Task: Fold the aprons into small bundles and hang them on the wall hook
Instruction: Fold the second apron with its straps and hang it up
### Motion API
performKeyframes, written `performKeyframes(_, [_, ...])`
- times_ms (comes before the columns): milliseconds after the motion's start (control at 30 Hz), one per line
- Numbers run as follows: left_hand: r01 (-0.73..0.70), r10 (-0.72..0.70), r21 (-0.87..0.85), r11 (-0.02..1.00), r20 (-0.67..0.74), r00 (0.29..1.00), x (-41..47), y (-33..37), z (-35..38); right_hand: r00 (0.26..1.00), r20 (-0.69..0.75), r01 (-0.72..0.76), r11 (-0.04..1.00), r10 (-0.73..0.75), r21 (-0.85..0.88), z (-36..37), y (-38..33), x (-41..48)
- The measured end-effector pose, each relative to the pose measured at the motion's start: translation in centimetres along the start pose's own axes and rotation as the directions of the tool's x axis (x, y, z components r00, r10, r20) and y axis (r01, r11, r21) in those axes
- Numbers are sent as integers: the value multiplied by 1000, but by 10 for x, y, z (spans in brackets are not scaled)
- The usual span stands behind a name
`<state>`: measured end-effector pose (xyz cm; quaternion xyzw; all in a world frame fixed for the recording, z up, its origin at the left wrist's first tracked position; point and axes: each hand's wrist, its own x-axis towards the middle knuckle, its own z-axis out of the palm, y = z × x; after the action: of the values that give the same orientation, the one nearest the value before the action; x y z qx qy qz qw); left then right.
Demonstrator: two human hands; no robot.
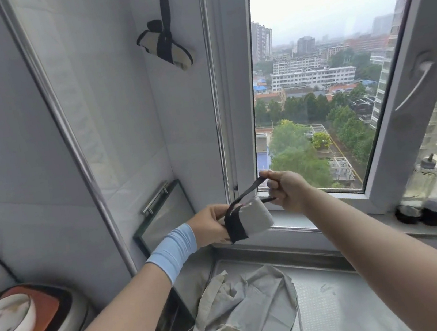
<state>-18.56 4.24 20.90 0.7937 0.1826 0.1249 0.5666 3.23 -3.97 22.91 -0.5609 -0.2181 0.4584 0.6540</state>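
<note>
From the head camera, both arms reach forward toward a window corner. The left hand (211, 226), with a pale blue wristband (173, 248) around its wrist, is closed around a small rolled grey apron bundle (252, 221) that has a black band wrapped across its near end. The bundle is held in the air, above the surface and in front of the window sill (293, 223). The right hand (288, 192) pinches a black strap (246, 192) between thumb and fingers; the strap runs taut from that hand down and left to the bundle.

High on the white tiled wall (117, 95), another folded apron bundle (167, 47), cream with black edging, hangs from a black strap that rises out of the top of the view; the hook itself cannot be seen.

Below the hands, a crumpled grey apron (244, 316) lies loose on the metal surface (342, 296). A framed glass panel with a metal handle (166, 214) leans against the wall in the corner, just behind the left wrist. At lower left sits an appliance with a white, orange and black top (24, 327). On the sill at the right stand several clear bottles (436, 185), blurred. The window sash (408, 82) is swung open, with city buildings and trees beyond.
</note>
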Motion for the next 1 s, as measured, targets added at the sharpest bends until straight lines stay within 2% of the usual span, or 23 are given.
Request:
performKeyframes(133, [-12,-21,-223,975,-144,989,2,-10,-4,996,-44,77,996,-79,-42,-3,21,-8])
performKeyframes(200, [15,-90,-347,938,-201,975,5,-13,-3,977,-51,189,950,-207,-248,-3,30,-11])
performKeyframes(267, [16,-166,-493,870,-262,951,10,-17,-2,922,63,350,751,-383,-560,-3,41,-16])
performKeyframes(300, [21,-205,-522,853,-297,933,13,-19,-2,911,126,378,669,-394,-640,-2,45,-20])
performKeyframes(400, [101,-299,-435,895,-418,858,27,-32,-2,880,313,456,450,-358,-768,2,51,-30])
performKeyframes(433, [130,-318,-395,909,-459,830,31,-36,1,868,347,479,410,-355,-777,6,49,-34])
performKeyframes(500, [188,-330,-313,931,-500,801,39,-39,10,848,356,509,413,-393,-755,10,45,-36])
performKeyframes(600, [239,-315,-215,947,-476,821,50,-40,31,840,314,500,408,-442,-764,7,42,-30])
performKeyframes(667, [239,-284,-155,959,-463,840,55,-39,48,853,236,464,468,-466,-753,-3,45,-26])
performKeyframes(767, [253,-282,-126,959,-357,890,68,-49,82,874,51,359,573,-483,-737,-32,64,-20])
performKeyframes(900, [411,-400,-10,911,-254,881,85,-93,141,922,-72,191,609,-380,-770,-84,118,-14])
performKeyframes(1000, [494,-487,-16,870,-197,851,89,-126,190,945,-123,108,641,-305,-760,-121,162,-19])
